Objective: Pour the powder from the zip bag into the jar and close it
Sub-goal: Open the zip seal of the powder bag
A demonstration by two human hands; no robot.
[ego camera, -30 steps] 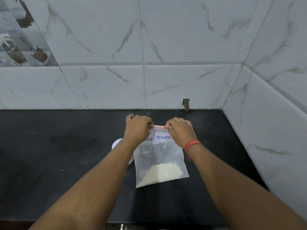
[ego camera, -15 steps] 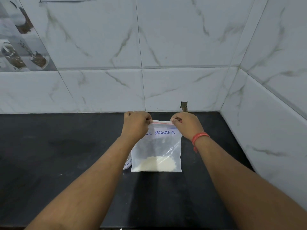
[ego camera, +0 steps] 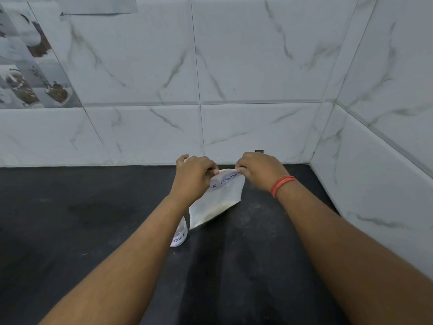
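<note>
I see my left hand (ego camera: 195, 174) and right hand (ego camera: 259, 171) each pinching a top corner of the zip bag (ego camera: 216, 202), which hangs between them over the counter (ego camera: 70, 219). It looks light, limp and slippery, powder (ego camera: 216, 211) sagging below my grip. The jar (ego camera: 180, 234) peeks out under my left wrist.

- Even, soft, cool light; no glare.
- Faint shadows on counter (ego camera: 70, 219) left of the fingers (ego camera: 212, 168).
- Wide-angle bowing at edges.
- Slight softness overall.
</note>
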